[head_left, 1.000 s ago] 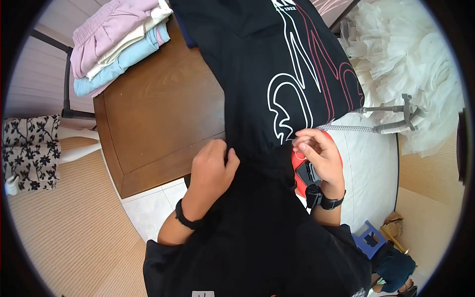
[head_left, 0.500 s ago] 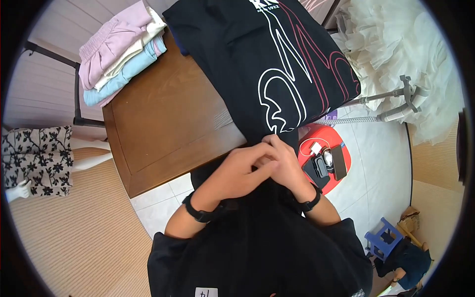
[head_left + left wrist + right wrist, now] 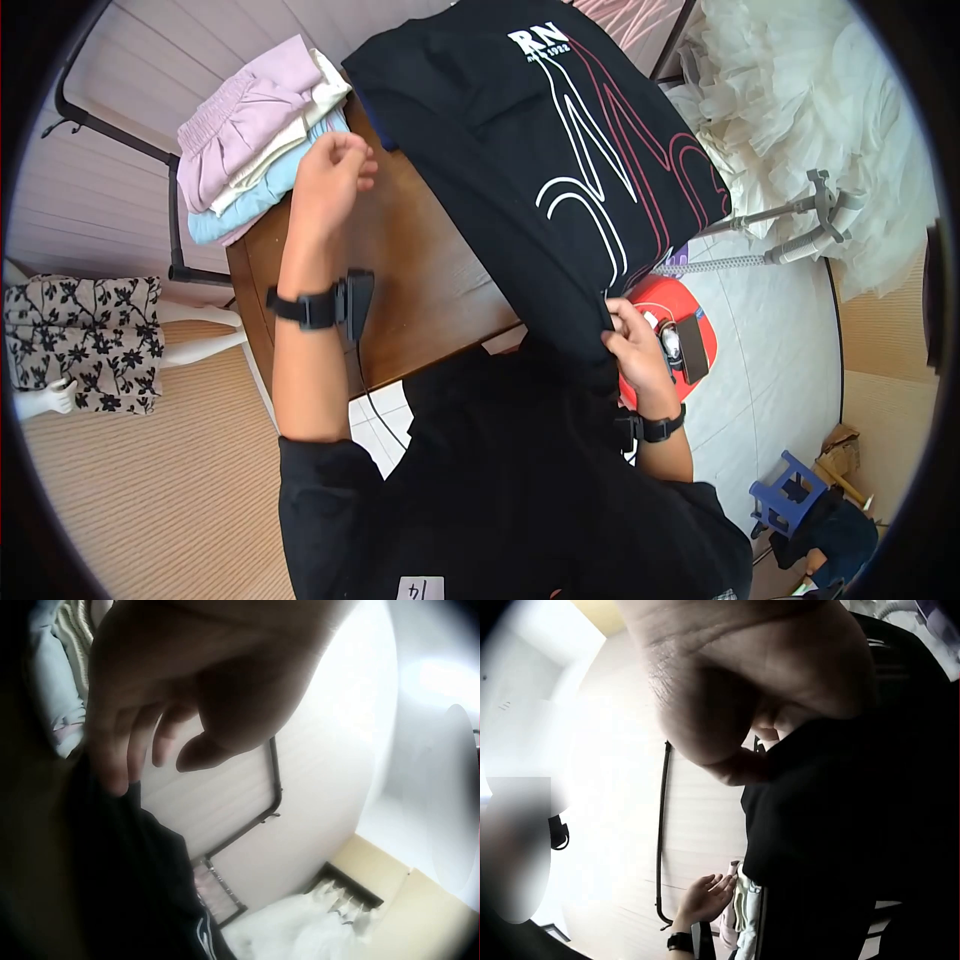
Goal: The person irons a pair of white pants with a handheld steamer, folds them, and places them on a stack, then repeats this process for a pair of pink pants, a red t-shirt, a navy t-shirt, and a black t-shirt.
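Observation:
A black shirt (image 3: 480, 110) with white and dark red line print lies over the wooden table (image 3: 400, 290). My right hand (image 3: 645, 360) pinches the shirt's near edge between thumb and fingers. In the right wrist view, the thumb of that hand (image 3: 757, 682) presses against black cloth (image 3: 825, 795), and most of its fingers are hidden. A folded-over flap covers the lower part of the white print. Left of the shirt, my left hand (image 3: 328, 185) hovers by the clothes stack with relaxed fingers, holding nothing. The left wrist view shows its fingers (image 3: 139, 742) hanging loosely.
A folded stack of pink, cream and light blue clothes (image 3: 255, 110) sits at the table's far left. A red stool (image 3: 690, 375) bearing small devices stands right of the shirt, near a grey metal stand (image 3: 790, 210) and white ruffled dresses (image 3: 800, 110). A mannequin (image 3: 85, 345) is at left.
The hands met at the shirt's near edge, then parted: the left moved away up and left, the right moved right with the cloth. A flap now covers some of the white print.

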The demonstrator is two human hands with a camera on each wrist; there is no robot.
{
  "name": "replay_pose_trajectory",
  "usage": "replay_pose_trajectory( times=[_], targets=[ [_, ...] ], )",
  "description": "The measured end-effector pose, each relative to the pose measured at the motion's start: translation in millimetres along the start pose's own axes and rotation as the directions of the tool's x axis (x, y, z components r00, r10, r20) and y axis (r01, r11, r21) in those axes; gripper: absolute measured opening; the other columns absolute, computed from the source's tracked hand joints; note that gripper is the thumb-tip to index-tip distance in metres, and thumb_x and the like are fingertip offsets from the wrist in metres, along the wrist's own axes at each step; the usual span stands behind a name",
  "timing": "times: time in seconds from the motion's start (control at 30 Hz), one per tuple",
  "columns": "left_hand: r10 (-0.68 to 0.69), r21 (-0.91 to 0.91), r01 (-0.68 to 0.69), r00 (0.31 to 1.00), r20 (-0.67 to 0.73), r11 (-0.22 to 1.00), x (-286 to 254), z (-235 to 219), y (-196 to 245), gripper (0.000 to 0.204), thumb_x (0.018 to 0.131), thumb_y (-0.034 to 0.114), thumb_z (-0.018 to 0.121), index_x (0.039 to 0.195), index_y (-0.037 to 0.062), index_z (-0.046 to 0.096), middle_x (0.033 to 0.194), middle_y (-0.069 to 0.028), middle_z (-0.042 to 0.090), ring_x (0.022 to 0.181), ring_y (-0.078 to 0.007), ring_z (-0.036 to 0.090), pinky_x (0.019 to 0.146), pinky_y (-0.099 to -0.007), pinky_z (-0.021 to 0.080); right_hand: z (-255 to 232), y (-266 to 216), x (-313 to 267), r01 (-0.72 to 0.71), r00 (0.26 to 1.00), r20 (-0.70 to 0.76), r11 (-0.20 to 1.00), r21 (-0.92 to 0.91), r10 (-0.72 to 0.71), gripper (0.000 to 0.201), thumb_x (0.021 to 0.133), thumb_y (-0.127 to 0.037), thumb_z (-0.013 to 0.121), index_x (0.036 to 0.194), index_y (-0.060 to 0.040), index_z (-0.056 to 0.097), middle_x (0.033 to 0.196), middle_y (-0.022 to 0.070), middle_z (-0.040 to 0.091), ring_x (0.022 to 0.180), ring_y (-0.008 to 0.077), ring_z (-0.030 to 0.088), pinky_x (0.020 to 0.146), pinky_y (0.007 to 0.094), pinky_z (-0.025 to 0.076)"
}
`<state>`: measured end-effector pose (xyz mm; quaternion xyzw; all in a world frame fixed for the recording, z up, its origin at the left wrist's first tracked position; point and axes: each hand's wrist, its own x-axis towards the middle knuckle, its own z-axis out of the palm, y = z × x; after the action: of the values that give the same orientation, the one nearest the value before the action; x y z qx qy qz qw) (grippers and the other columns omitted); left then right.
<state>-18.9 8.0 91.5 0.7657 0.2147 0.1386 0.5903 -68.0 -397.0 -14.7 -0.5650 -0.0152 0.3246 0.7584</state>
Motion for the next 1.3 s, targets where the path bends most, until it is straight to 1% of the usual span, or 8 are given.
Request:
replay_pose_trajectory(
  times=[0.17, 0.4, 0.6, 0.8, 1.0, 1.13, 1.2, 1.3],
  targets=[
    [0.084, 0.279, -0.068, 0.995, -0.047, 0.958, 94.3, -6.7, -1.7, 0.025, 0.086, 0.014, 0.061, 0.106, -0.0017, 0.060, 0.097, -0.0111, 0.065, 0.084, -0.0166, 0.065, 0.075, -0.0303, 0.052, -24.5, 4.3, -10.5, -0.017, 0.998, -0.062, 0.988, -0.153, 0.007, 0.042, 0.079, 0.012, 0.047, 0.119, 0.0001, 0.052, 0.086, 0.0008, 0.060, 0.080, 0.0081, 0.058, 0.071, 0.0211, 0.044],
    [0.168, 0.652, -0.093, 0.984, -0.054, 0.753, 177.0, 2.8, 14.7, 0.039, 0.081, 0.012, 0.059, 0.117, -0.0008, 0.060, 0.117, -0.0214, 0.065, 0.112, -0.0357, 0.061, 0.095, -0.0386, 0.047, -45.3, 26.1, 4.1, -0.112, 0.975, -0.214, 0.711, -0.694, -0.055, 0.040, 0.072, 0.005, 0.056, 0.111, -0.0009, 0.059, 0.079, 0.0031, 0.054, 0.077, 0.0132, 0.055, 0.072, 0.0263, 0.045],
    [0.098, 0.790, -0.064, 0.995, 0.005, 0.610, 219.0, 16.8, 18.6, 0.051, 0.079, 0.022, 0.064, 0.121, -0.0068, 0.056, 0.120, -0.0288, 0.061, 0.115, -0.0394, 0.059, 0.099, -0.0414, 0.045, -91.7, 61.5, 27.5, -0.034, 0.933, -0.358, 0.983, -0.180, -0.034, 0.053, 0.076, 0.010, 0.052, 0.128, -0.0006, 0.049, 0.109, 0.0068, 0.054, 0.101, 0.0178, 0.055, 0.086, 0.0287, 0.049],
    [-0.092, 0.711, 0.092, 0.995, -0.038, 0.697, 245.1, 24.1, 2.3, 0.067, 0.078, 0.033, 0.076, 0.124, -0.0092, 0.054, 0.124, -0.0286, 0.059, 0.117, -0.0382, 0.059, 0.098, -0.0390, 0.046, -99.1, 50.6, 63.6, 0.048, 0.828, -0.549, 0.963, 0.264, 0.110, 0.068, 0.080, 0.008, 0.052, 0.143, -0.0082, 0.033, 0.121, 0.0098, 0.050, 0.106, 0.0224, 0.057, 0.082, 0.0367, 0.057],
    [-0.049, 0.844, -0.040, 0.996, 0.078, 0.536, 251.2, 19.6, 14.8, 0.037, 0.076, 0.017, 0.069, 0.103, -0.0077, 0.067, 0.105, -0.0284, 0.068, 0.106, -0.0400, 0.064, 0.091, -0.0409, 0.050, -92.7, 95.6, 102.6, 0.013, 0.975, -0.205, 0.910, 0.415, 0.080, 0.054, 0.081, 0.009, 0.053, 0.133, -0.0025, 0.047, 0.114, 0.0102, 0.062, 0.085, 0.0165, 0.064, 0.080, 0.0326, 0.057],
    [0.076, 0.616, -0.123, 0.992, 0.101, 0.778, 243.0, 15.7, 42.2, 0.023, 0.074, 0.012, 0.064, 0.088, -0.0066, 0.065, 0.081, -0.0165, 0.067, 0.076, -0.0291, 0.065, 0.070, -0.0378, 0.051, -35.4, 57.9, 108.8, 0.064, 0.903, -0.396, 0.861, 0.504, 0.165, 0.034, 0.093, 0.000, 0.056, 0.126, 0.0009, 0.053, 0.106, 0.0084, 0.068, 0.086, 0.0177, 0.067, 0.070, 0.0283, 0.055],
    [0.064, 0.242, -0.101, 0.986, 0.157, 0.965, 238.7, 15.5, 55.5, 0.018, 0.077, 0.012, 0.061, 0.087, -0.0025, 0.060, 0.073, -0.0074, 0.059, 0.066, -0.0192, 0.057, 0.058, -0.0358, 0.046, -30.5, 55.6, 106.7, 0.076, 0.889, -0.424, 0.857, 0.510, 0.174, 0.028, 0.096, -0.004, 0.056, 0.123, 0.0007, 0.055, 0.101, 0.0067, 0.069, 0.083, 0.0170, 0.068, 0.065, 0.0268, 0.053],
    [0.033, 0.133, -0.057, 0.984, 0.175, 0.989, 224.7, 18.4, 81.7, 0.017, 0.080, 0.010, 0.058, 0.093, 0.0004, 0.057, 0.073, -0.0047, 0.056, 0.061, -0.0140, 0.054, 0.048, -0.0299, 0.041, -47.5, 77.1, 104.2, 0.087, 0.906, -0.417, 0.928, 0.361, 0.077, 0.024, 0.096, -0.004, 0.054, 0.119, -0.0001, 0.057, 0.099, 0.0076, 0.070, 0.079, 0.0161, 0.068, 0.056, 0.0266, 0.052]
  ],
)
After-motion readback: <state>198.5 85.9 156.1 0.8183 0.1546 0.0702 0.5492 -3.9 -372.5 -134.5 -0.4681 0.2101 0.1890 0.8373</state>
